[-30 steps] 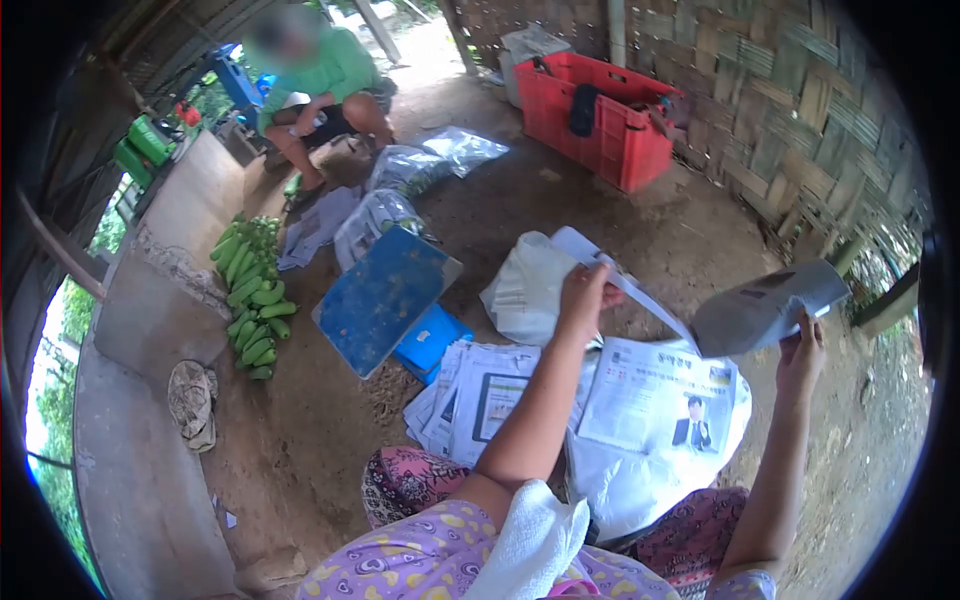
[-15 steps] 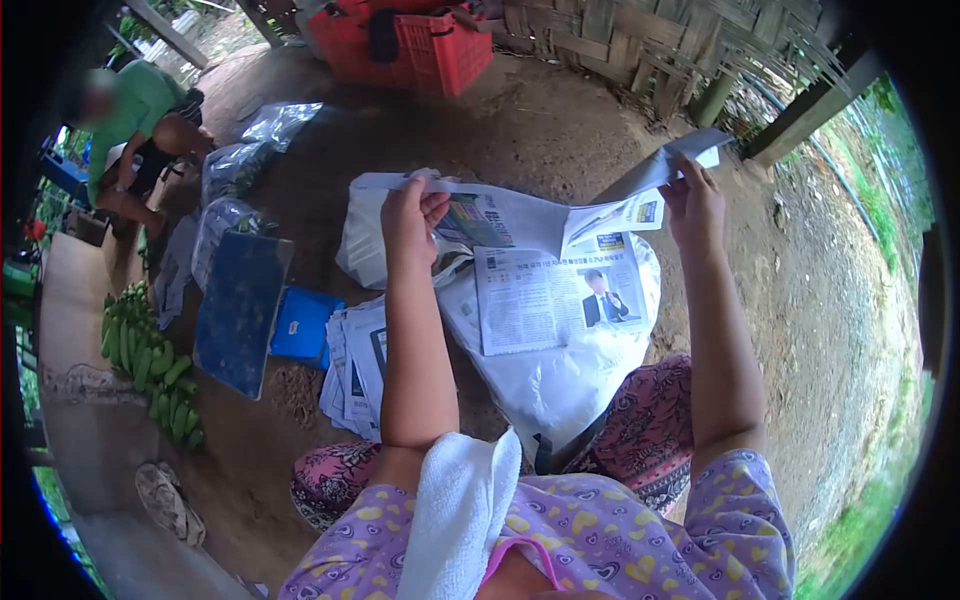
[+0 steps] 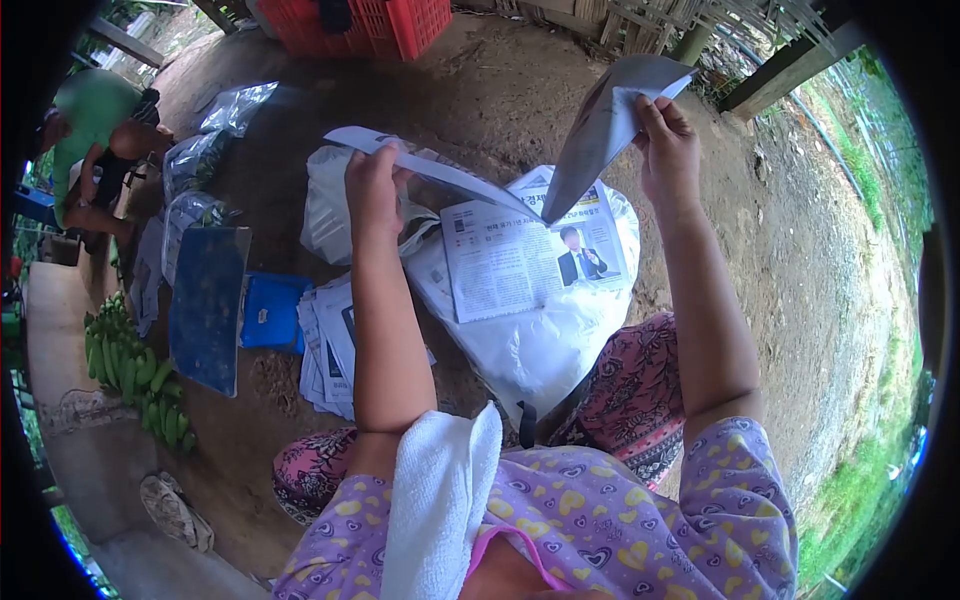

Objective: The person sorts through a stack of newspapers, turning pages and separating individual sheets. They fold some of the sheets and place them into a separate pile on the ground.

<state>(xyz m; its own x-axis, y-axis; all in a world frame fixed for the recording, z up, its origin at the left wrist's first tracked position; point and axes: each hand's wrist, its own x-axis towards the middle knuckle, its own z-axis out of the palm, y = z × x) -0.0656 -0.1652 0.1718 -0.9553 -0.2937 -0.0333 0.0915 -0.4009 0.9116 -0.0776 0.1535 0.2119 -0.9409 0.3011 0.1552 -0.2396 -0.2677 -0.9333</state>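
Note:
A newspaper sheet [image 3: 592, 150] hangs between my two hands, dipping in a V at its middle. My left hand [image 3: 374, 188] is closed on its left part, which appears as a narrow strip. Higher up, my right hand [image 3: 667, 140] pinches the right part, whose raised surface looks grey. Below the V's point, another printed newspaper [image 3: 500, 265] with a photo of a suited person lies on a stuffed white plastic bag [image 3: 545, 345]. A second white plastic bag [image 3: 325, 215] is beside my left wrist.
Left of my forearm are a stack of cut newspaper sheets [image 3: 328, 345], a blue folder-like item [image 3: 272, 312] and a dark blue board [image 3: 207, 310]. Green bananas [image 3: 130, 370] lie farther left. A person in green [image 3: 90, 140] sits near clear plastic bags [image 3: 195, 160]. A red crate [image 3: 370, 30] stands behind.
My right hand has lifted its side of the sheet, opening it into a steeper V. My left hand keeps its hold. The camera view has shifted slightly, so surroundings appear farther left and higher.

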